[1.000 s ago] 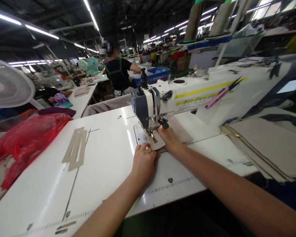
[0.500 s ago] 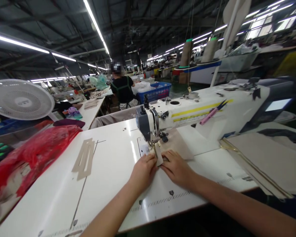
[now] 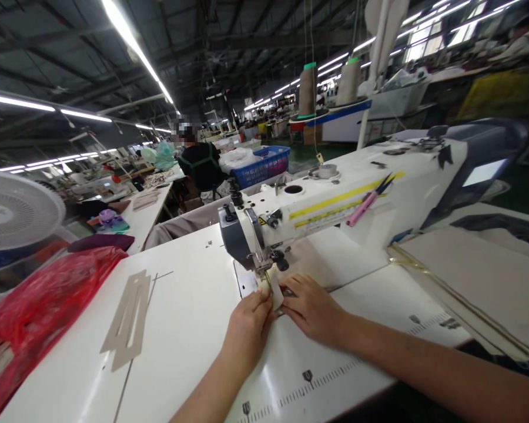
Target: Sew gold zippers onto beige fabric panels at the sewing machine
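Note:
A white sewing machine (image 3: pixel 326 202) stands on the white table, its needle area (image 3: pixel 264 271) low over a piece of beige fabric (image 3: pixel 311 261). In front of the presser foot, my left hand (image 3: pixel 249 326) has its fingers closed on the fabric's near left edge. My right hand (image 3: pixel 314 310) pinches the same fabric from the right, thumb and fingers bent together. Between the two hands a narrow pale strip (image 3: pixel 275 292) sticks up beside the foot. My fingertips partly hide the fabric's near end.
Flat beige cut pieces with slots (image 3: pixel 130 320) lie on the table to the left, near a red plastic bag (image 3: pixel 77 288). A stack of beige panels with zippers (image 3: pixel 462 282) rests at right. A white fan (image 3: pixel 17 211) stands at far left; a co-worker (image 3: pixel 200 161) sits ahead.
The camera view has turned and tilted, so the scene sits further left and the cut pieces lower. Both hands stay on the fabric by the presser foot.

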Motion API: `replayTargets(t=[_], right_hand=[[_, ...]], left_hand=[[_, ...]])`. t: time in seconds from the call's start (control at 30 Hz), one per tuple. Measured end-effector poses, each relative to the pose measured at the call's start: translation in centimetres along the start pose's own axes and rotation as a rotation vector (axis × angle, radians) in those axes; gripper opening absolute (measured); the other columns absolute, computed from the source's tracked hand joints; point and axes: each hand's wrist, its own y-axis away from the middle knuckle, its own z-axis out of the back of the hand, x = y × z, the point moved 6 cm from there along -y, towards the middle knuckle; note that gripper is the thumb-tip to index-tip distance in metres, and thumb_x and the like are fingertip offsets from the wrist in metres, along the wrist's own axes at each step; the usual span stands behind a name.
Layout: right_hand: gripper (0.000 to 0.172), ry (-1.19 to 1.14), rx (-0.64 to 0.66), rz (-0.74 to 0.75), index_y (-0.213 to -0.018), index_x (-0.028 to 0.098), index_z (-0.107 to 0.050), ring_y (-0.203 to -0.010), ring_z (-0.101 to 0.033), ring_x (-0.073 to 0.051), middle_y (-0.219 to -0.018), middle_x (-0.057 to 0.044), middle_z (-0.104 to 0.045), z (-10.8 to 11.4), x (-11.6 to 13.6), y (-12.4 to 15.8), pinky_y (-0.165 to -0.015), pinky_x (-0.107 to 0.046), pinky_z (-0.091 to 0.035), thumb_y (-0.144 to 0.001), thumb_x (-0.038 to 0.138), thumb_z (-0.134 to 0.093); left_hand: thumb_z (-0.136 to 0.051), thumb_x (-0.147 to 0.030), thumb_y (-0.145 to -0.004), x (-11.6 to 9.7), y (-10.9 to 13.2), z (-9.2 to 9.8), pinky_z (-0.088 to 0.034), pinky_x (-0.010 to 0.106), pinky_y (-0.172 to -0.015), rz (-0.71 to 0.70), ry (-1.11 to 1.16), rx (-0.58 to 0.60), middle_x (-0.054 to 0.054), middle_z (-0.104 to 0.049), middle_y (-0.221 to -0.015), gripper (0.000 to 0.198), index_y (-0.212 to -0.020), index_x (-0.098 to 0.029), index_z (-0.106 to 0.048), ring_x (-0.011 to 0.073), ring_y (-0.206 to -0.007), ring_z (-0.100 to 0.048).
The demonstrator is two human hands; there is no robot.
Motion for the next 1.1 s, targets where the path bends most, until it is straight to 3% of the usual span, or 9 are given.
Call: replayTargets(t=[0.3,0.47,0.6,0.77,0.9,1.1], right_hand=[[0.018,-0.054,-0.075,0.015,-0.09,0.016,-0.066,-0.097,-0.054,-0.021,-0.102,-0.011,-0.059,-0.1,-0.9,0.0,-0.083,-0.037,-0.047,-0.087,0.017,-0.048],[0.027,-0.021,-0.197,0.009,-0.103,0.013,-0.062,-0.094,-0.06,-0.02,-0.1,-0.012,-0.065,0.9,-1.0,0.8,-0.083,-0.036,-0.052,-0.09,0.016,-0.039],[0.026,0.092,-0.196,0.039,-0.088,0.011,-0.065,-0.084,-0.063,-0.02,-0.088,-0.011,-0.067,1.6,-0.1,0.3,-0.077,-0.035,-0.055,-0.09,0.016,-0.04],[0.031,0.181,-0.154,0.232,-0.105,0.004,-0.062,-0.106,-0.059,-0.022,-0.11,-0.015,-0.065,0.2,1.0,-0.3,-0.092,-0.034,-0.05,-0.089,0.008,-0.036],[0.031,0.174,-0.075,0.209,-0.103,0.003,-0.064,-0.105,-0.06,-0.022,-0.11,-0.016,-0.064,-1.2,0.3,-0.4,-0.093,-0.034,-0.05,-0.087,0.004,-0.037],[0.03,0.123,-0.089,0.178,-0.101,0.006,-0.063,-0.099,-0.063,-0.021,-0.108,-0.016,-0.065,-1.0,-0.7,-1.5,-0.086,-0.033,-0.053,-0.088,0.005,-0.037]], left_hand=[[-0.045,-0.019,-0.088,1.3,-0.1,0.2,-0.055,0.029,-0.082,0.048,0.057,-0.024,0.008,-0.064,-0.108,0.023,-0.1,-0.019,-0.064,0.0177,-0.094,-0.064],[-0.041,-0.018,-0.09,0.8,0.6,0.3,-0.055,0.034,-0.082,-0.037,-0.11,-0.051,0.007,-0.067,-0.103,0.024,-0.098,-0.02,-0.064,0.0188,-0.093,-0.064],[-0.039,-0.012,-0.09,0.1,0.4,0.0,-0.051,0.039,-0.089,-0.137,-0.169,-0.01,0.009,-0.066,-0.1,0.025,-0.1,-0.017,-0.061,0.018,-0.093,-0.063],[-0.04,-0.009,-0.089,-0.2,0.0,0.0,-0.05,0.038,-0.089,-0.15,-0.174,-0.02,0.01,-0.064,-0.094,0.023,-0.095,-0.014,-0.061,0.0181,-0.09,-0.061],[-0.04,-0.011,-0.09,-0.4,-0.2,0.0,-0.052,0.035,-0.086,-0.165,-0.153,-0.04,0.008,-0.063,-0.09,0.021,-0.093,-0.014,-0.061,0.0177,-0.088,-0.06],[-0.039,-0.014,-0.091,0.6,-1.0,-0.4,-0.054,0.035,-0.078,-0.151,-0.141,-0.035,0.009,-0.062,-0.088,0.022,-0.094,-0.012,-0.061,0.0194,-0.084,-0.058]])
